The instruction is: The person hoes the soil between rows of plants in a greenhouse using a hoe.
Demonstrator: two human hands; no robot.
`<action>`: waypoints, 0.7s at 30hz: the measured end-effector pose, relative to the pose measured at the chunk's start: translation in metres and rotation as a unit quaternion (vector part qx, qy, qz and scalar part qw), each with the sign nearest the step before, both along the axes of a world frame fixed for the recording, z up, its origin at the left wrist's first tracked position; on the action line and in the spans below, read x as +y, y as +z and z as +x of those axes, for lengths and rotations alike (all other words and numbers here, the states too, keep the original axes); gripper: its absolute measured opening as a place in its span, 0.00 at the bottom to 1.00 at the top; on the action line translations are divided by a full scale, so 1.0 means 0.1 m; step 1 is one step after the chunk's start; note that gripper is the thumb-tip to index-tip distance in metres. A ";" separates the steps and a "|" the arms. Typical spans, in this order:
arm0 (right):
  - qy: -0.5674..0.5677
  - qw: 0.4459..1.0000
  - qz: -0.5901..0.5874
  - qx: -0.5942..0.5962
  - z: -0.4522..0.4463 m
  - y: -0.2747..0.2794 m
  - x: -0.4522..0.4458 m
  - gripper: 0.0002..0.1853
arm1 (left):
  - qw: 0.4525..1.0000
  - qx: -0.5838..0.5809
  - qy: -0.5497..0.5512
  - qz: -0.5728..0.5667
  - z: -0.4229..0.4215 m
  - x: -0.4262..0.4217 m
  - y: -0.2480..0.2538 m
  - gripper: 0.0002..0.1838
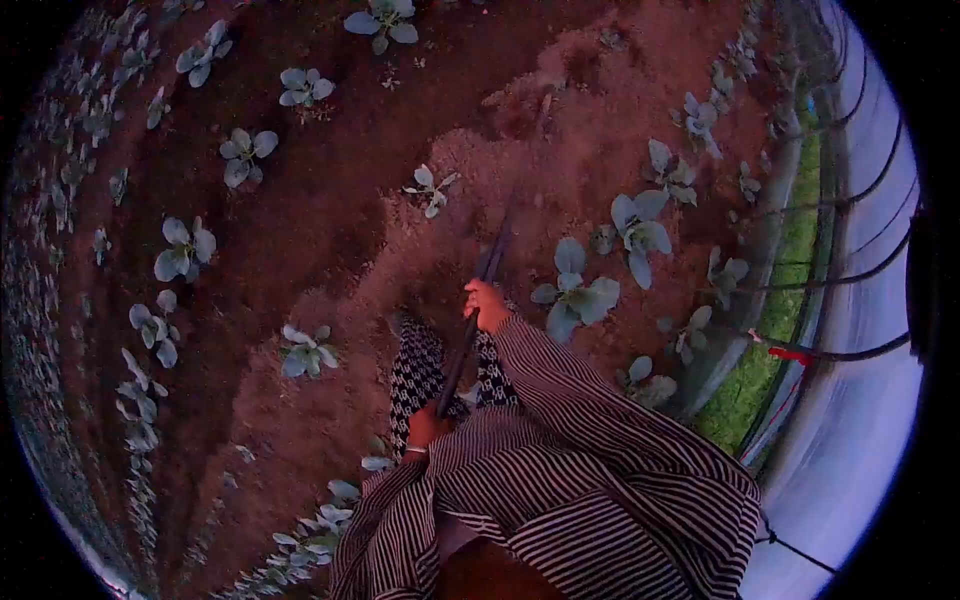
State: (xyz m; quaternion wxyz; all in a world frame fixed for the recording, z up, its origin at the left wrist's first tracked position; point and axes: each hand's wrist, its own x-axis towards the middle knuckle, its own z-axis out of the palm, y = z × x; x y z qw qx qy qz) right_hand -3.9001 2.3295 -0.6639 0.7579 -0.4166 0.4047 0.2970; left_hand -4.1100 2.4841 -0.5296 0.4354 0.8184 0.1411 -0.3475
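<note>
Both hands grip one long, dark tool handle (463, 365), which slants from close to my body up and away over the soil. My left hand (428, 428) is wrapped round its near end, by my waist, with a pale band at the wrist. Farther along the handle, my right hand (487, 303) is closed round it. The tool's far end is blurred against the reddish soil, so its head cannot be made out. Beyond the right hand stands a small leafy seedling (432, 190). A larger broad-leaved plant (578, 293) grows to the right of that hand.
Rows of similar young plants (183, 248) run along the left. More plants (642, 232) line the right side. Past them lie a green grass strip (790, 300) and a pale plastic sheet wall (860, 400) with dark curved ribs. Bare, loosened soil (330, 400) surrounds my legs.
</note>
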 end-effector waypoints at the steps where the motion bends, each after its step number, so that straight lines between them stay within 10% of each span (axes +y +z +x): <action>1: 0.009 0.999 -0.030 0.006 -0.01 0.23 0.02 0.16 | 1.000 -0.023 -0.001 0.002 -0.05 0.01 0.02 0.21; 6: -0.016 1.000 0.016 -0.017 0.41 1.16 -0.07 0.16 | 0.997 -0.024 0.066 -0.045 0.25 -0.25 0.10 0.20; 10: -0.012 0.997 -0.033 -0.072 0.74 0.94 -0.13 0.15 | 0.989 -0.132 0.063 -0.017 0.46 -0.32 -0.12 0.22; 16: 0.010 0.995 -0.019 -0.095 0.86 -0.16 -0.27 0.13 | 0.997 0.034 0.055 0.033 1.03 -0.36 0.16 0.19; 21: 0.083 0.994 -0.026 0.059 0.15 0.60 -0.05 0.10 | 0.997 -0.001 0.081 0.006 0.09 -0.28 0.30 0.19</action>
